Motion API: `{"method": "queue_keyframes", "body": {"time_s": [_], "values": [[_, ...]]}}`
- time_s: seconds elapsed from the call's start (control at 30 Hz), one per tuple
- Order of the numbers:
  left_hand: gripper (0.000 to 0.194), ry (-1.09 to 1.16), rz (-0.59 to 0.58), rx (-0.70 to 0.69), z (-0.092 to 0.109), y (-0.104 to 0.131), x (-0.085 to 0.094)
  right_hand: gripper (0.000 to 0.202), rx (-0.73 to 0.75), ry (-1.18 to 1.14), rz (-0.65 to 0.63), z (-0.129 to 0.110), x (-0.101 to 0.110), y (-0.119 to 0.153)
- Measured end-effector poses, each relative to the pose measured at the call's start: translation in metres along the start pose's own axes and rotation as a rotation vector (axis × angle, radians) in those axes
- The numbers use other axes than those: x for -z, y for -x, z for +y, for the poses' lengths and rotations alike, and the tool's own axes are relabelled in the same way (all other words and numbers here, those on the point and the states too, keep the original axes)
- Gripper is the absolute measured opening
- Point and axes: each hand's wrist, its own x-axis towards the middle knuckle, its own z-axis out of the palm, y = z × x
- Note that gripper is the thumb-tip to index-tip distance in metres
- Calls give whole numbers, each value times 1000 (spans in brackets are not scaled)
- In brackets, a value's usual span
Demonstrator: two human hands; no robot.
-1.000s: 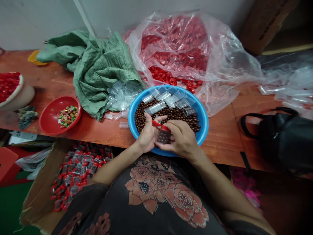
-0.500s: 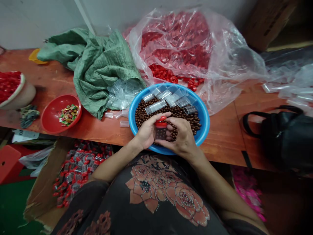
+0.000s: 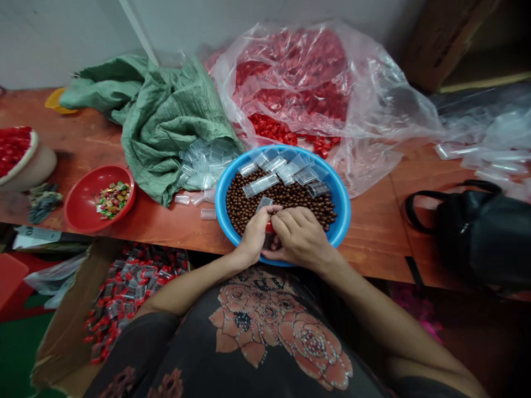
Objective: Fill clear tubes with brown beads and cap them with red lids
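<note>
Pinching red-topped container (image 3: 269, 237) at frame centre, between my left hand (image 3: 254, 235), curled against it, and overlapping right hand (image 3: 302, 235).

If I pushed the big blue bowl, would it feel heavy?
The blue bowl would probably feel heavy for a bowl, because lots of brown balls cover its bottom. They look round and shiny, so they'd likely roll if it tipped. The clear tubes lying on them might slide too.

2 hands (image 3: 302, 236), 1 blue basin (image 3: 345, 205), 1 red bowl (image 3: 81, 203).
</note>
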Motion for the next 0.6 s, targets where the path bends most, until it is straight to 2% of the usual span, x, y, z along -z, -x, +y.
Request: {"method": "queue_keyframes", "body": {"time_s": [0.1, 0.17, 0.27, 0.33, 0.37, 0.4, 0.47, 0.5, 0.53, 0.6], "values": [[28, 8, -16, -12, -1, 2, -2, 45, -42, -39, -32, -4, 2, 2], [29, 62, -35, 60, 3, -1, -2, 50, -95, -93, -74, -2, 5, 5], [33, 165, -59, 211, 19, -12, 4, 77, -161, -224, -143, 18, 9, 9], [35, 215, -73, 297, 32, -21, 12, 90, -231, -303, -95, 48, 10, 13], [35, 232, -89, 334, 38, -25, 16, 87, -305, -323, -30, 67, 8, 16], [37, 240, -116, 368, 43, -28, 21, 76, -421, -319, 61, 89, 3, 19], [39, 224, -177, 379, 49, -31, 29, 54, -742, -324, 220, 135, -11, 24], [37, 193, -201, 348, 50, -31, 32, 48, -880, -332, 252, 157, -20, 26], [35, 138, -210, 290, 51, -30, 36, 46, -985, -323, 232, 177, -28, 27], [32, -51, -190, 103, 51, -29, 43, 42, -1023, -292, 196, 209, -43, 26]]}}
